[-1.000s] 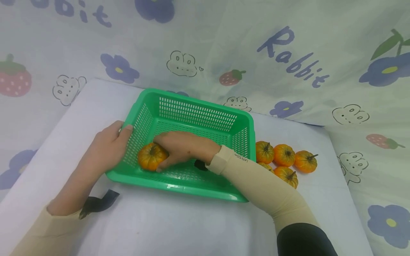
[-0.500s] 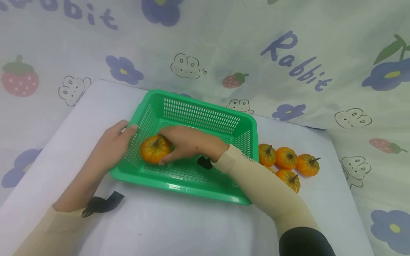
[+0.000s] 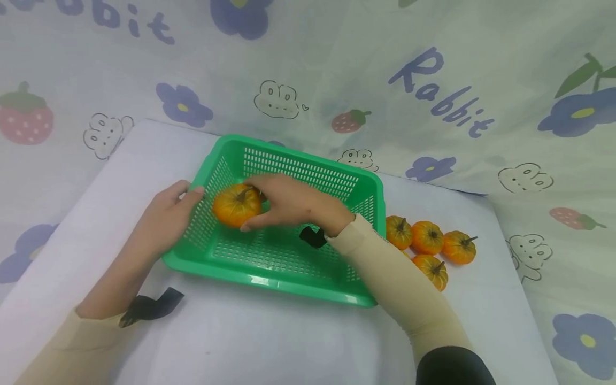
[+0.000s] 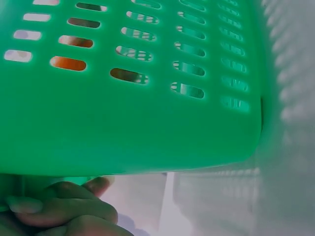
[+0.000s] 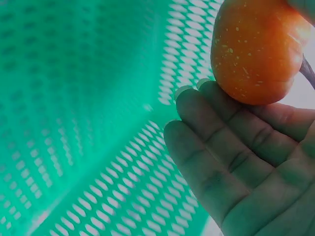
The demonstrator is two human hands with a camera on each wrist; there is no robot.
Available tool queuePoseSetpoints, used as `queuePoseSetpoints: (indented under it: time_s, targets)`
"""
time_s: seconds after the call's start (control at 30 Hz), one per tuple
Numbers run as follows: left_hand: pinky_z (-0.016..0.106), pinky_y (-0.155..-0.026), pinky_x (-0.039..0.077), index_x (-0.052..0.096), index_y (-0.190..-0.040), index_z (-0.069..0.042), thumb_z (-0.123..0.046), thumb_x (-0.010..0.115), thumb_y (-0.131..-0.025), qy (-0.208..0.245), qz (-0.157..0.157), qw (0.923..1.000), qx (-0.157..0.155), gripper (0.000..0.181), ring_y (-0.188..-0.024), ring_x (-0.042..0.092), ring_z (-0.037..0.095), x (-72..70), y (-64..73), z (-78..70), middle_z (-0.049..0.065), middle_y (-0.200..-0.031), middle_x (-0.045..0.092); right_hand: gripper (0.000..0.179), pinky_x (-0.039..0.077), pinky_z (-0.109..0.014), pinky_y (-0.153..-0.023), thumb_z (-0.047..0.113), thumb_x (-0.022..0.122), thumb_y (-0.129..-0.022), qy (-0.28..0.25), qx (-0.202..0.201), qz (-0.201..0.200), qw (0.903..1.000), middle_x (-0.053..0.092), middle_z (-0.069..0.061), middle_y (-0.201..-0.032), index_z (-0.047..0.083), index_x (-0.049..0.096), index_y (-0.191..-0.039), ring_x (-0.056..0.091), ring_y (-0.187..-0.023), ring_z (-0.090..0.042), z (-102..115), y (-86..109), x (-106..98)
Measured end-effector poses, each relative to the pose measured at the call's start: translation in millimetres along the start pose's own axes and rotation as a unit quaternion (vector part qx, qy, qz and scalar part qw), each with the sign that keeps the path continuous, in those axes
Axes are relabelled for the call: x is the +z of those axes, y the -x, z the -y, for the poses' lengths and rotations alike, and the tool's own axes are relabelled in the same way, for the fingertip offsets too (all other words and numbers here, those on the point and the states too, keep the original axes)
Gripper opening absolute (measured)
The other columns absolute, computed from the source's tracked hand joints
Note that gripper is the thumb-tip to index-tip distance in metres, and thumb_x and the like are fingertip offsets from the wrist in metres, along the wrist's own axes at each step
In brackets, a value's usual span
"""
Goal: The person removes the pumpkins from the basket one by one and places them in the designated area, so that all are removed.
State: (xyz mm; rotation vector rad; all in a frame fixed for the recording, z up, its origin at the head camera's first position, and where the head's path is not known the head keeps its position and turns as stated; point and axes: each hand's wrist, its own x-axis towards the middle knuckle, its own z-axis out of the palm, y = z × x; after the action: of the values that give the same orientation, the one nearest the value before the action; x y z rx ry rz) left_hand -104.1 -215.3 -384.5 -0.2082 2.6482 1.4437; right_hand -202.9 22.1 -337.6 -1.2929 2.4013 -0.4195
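Observation:
A green plastic basket (image 3: 269, 293) with slotted walls stands on the white table. My left hand (image 3: 163, 219) grips its left rim, thumb on top and fingers curled under the edge, as the left wrist view also shows. Inside the basket, near the left end, my right hand (image 3: 293, 203) holds a small orange pumpkin (image 3: 236, 206) between thumb and fingers. In the right wrist view the pumpkin (image 5: 258, 54) is raised off the basket floor, with several fingers (image 5: 216, 142) stretched out beneath and beside it.
Several more small pumpkins (image 3: 427, 237) lie on the table just right of the basket, one partly hidden by the right sleeve (image 3: 394, 289). A black strap (image 3: 151, 307) hangs at the left wrist. Behind the table hangs a printed cloth (image 3: 308, 64).
My right hand has lifted the pumpkin up from the basket floor, moving slightly away from me. The left hand keeps its grip on the rim.

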Motion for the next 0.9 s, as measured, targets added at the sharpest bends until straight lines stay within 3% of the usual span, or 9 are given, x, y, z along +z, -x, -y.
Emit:
queuePoseSetpoints:
  time_s: [0.17,0.3,0.6,0.7,0.8,0.87,0.9]
  targets:
    - [0.041,-0.057,0.056,0.053,-0.123,-0.003,-0.059,0.03,-0.11,0.002,-0.001,1.0,0.001,0.062,-0.072,0.064,0.031,1.1,-0.3,-1.1,0.02,-0.097,0.064,0.087,0.047,-0.028,-0.1,0.058,0.08,-0.087,-0.043,0.038,-0.045,0.9974,0.058,0.002,-0.14,0.011,0.048,-0.153,0.055,-0.117,-0.011,-10.8,26.6,-16.2]
    - [0.04,-0.058,0.054,0.054,-0.125,-0.003,-0.059,0.028,-0.11,-0.006,-0.005,1.0,-0.001,0.063,-0.073,0.062,0.03,1.8,-0.2,-1.9,0.019,-0.094,0.063,0.089,0.048,-0.033,-0.102,0.06,0.08,-0.087,-0.044,0.077,-0.072,0.9935,0.058,0.001,-0.139,0.01,0.048,-0.153,0.056,-0.117,-0.012,-19.6,58.8,-20.7]
    - [0.039,-0.06,0.051,0.054,-0.124,-0.004,-0.058,0.027,-0.11,-0.014,-0.007,0.9999,-0.004,0.061,-0.076,0.058,0.03,0.9,-0.7,-1.6,0.018,-0.093,0.058,0.09,0.051,-0.047,-0.102,0.054,0.085,-0.084,-0.044,0.144,-0.134,0.9795,0.059,-0.005,-0.139,0.006,0.049,-0.15,0.06,-0.12,-0.023,-25.6,164.7,-22.2]
    - [0.04,-0.06,0.052,0.054,-0.127,-0.003,-0.058,0.028,-0.11,-0.012,-0.006,0.9999,-0.005,0.063,-0.076,0.059,0.03,1.3,-1.0,-1.7,0.019,-0.094,0.059,0.085,0.053,-0.051,-0.097,0.051,0.086,-0.085,-0.043,0.164,-0.176,0.9696,0.06,-0.005,-0.139,0.007,0.05,-0.149,0.062,-0.118,-0.025,-28.6,206.6,-18.1]
    - [0.039,-0.06,0.051,0.054,-0.129,-0.003,-0.058,0.028,-0.11,-0.011,-0.008,0.9999,-0.005,0.064,-0.077,0.058,0.03,1.4,-0.6,-2.4,0.019,-0.095,0.059,0.082,0.053,-0.056,-0.096,0.043,0.087,-0.087,-0.043,0.2,-0.22,0.9539,0.06,-0.01,-0.141,0.006,0.049,-0.149,0.064,-0.117,-0.032,-31.8,247.6,-14.3]
    - [0.039,-0.062,0.05,0.054,-0.132,-0.003,-0.058,0.028,-0.11,-0.013,-0.008,0.9999,-0.006,0.065,-0.078,0.058,0.031,1.5,-0.9,-3.0,0.019,-0.096,0.059,0.082,0.053,-0.056,-0.096,0.039,0.088,-0.086,-0.04,0.235,-0.243,0.9402,0.06,-0.014,-0.141,0.005,0.049,-0.15,0.065,-0.118,-0.038,-33.9,273.8,-12.1]
    - [0.039,-0.062,0.049,0.054,-0.133,-0.002,-0.058,0.028,-0.11,-0.017,-0.008,0.9998,-0.006,0.066,-0.079,0.057,0.031,1.3,-1.2,-3.0,0.019,-0.097,0.059,0.082,0.054,-0.048,-0.098,0.037,0.088,-0.087,-0.04,0.251,-0.251,0.934,0.059,-0.017,-0.142,0.003,0.049,-0.15,0.065,-0.119,-0.042,-35.3,286.3,-11.2]
